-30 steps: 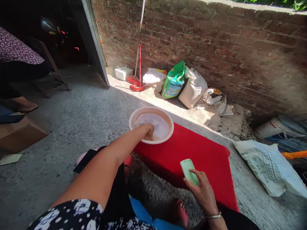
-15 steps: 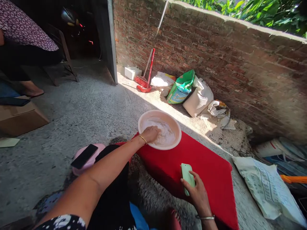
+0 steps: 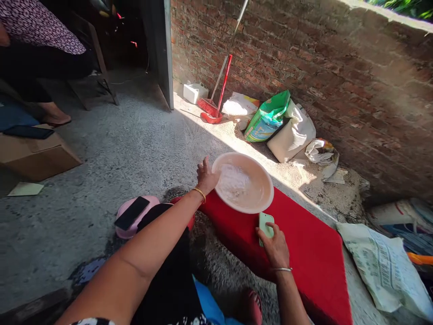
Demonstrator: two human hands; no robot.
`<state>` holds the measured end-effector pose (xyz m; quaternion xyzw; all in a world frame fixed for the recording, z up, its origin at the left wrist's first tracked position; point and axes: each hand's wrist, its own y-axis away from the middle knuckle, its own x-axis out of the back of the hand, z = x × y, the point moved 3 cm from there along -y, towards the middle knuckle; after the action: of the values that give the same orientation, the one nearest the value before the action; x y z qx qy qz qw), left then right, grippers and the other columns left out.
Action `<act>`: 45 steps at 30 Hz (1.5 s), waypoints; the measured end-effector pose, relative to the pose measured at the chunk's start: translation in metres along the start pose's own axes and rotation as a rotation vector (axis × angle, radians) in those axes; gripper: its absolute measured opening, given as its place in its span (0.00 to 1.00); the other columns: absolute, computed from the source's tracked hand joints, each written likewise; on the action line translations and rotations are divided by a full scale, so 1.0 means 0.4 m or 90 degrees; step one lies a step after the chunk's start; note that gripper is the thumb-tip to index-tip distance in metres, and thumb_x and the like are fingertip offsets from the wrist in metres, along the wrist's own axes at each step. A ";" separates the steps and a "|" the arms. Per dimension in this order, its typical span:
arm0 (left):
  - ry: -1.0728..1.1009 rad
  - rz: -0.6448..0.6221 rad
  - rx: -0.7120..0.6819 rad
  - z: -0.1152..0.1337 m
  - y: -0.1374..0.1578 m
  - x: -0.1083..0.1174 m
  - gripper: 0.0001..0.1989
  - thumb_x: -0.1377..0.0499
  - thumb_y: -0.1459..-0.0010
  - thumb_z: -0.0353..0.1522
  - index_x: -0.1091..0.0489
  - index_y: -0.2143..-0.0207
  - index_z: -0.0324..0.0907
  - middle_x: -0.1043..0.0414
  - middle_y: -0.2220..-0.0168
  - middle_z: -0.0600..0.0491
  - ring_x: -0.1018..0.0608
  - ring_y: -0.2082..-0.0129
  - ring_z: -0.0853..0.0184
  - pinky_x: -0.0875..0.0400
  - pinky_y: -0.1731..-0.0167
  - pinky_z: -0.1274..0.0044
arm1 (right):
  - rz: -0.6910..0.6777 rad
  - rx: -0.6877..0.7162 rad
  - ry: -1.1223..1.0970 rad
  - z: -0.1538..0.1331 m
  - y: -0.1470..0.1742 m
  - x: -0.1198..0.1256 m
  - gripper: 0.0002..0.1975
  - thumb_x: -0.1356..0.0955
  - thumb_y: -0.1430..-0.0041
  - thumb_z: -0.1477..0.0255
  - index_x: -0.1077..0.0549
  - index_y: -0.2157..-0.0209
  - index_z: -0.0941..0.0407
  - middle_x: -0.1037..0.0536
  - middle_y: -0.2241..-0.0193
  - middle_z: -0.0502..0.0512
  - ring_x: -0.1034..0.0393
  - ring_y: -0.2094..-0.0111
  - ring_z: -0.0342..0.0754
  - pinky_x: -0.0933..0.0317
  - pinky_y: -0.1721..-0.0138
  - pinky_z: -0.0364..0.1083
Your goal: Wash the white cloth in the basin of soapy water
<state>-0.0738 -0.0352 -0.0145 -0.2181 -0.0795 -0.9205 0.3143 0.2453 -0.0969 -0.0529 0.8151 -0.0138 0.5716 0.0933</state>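
A pale pink basin (image 3: 260, 198) with cloudy water stands on the far corner of a red mat (image 3: 304, 253) spread on the concrete floor. My left hand (image 3: 205, 176) grips the basin's left rim, which looks tipped up slightly on that side. My right hand (image 3: 275, 246) rests on the mat and holds a pale green brush (image 3: 265, 224) flat against it, just in front of the basin. A gold bangle is on my left wrist, a silver one on my right.
A pink stool with a black phone (image 3: 131, 213) sits left of my knee. Sacks (image 3: 267, 119), a red broom and dustpan (image 3: 216, 106) line the brick wall. A printed sack (image 3: 385, 271) lies right. A cardboard box (image 3: 37, 155) and a seated person (image 3: 40, 40) are at left.
My left hand came out of the water and took hold of the basin's left rim. My right hand slid the green brush forward toward the basin. The view swung left.
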 end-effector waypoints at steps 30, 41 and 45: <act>0.321 -0.132 0.108 -0.049 -0.007 -0.059 0.25 0.47 0.67 0.22 0.32 0.60 0.37 0.25 0.64 0.51 0.24 0.65 0.65 0.27 0.65 0.77 | 0.079 -0.075 -0.262 -0.087 -0.056 -0.064 0.25 0.33 0.56 0.60 0.27 0.58 0.60 0.24 0.66 0.59 0.29 0.62 0.56 0.35 0.62 0.50; 0.242 -0.129 0.072 -0.072 -0.023 -0.066 0.25 0.46 0.63 0.25 0.31 0.57 0.37 0.24 0.64 0.49 0.23 0.66 0.64 0.27 0.66 0.75 | 0.072 -0.176 -0.521 0.091 -0.054 -0.015 0.27 0.29 0.62 0.63 0.27 0.57 0.61 0.29 0.78 0.48 0.34 0.80 0.45 0.39 0.86 0.42; 0.245 -0.136 0.057 -0.081 -0.032 -0.067 0.23 0.44 0.62 0.26 0.31 0.58 0.37 0.24 0.64 0.50 0.23 0.67 0.65 0.25 0.66 0.74 | 0.020 -0.124 -0.527 -0.044 -0.073 -0.072 0.22 0.31 0.59 0.69 0.26 0.58 0.59 0.26 0.74 0.50 0.33 0.78 0.43 0.39 0.85 0.40</act>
<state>-0.0743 -0.0197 -0.0555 -0.0146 -0.0817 -0.9687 0.2338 0.2227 -0.0677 -0.0781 0.9629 -0.1168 0.1933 0.1479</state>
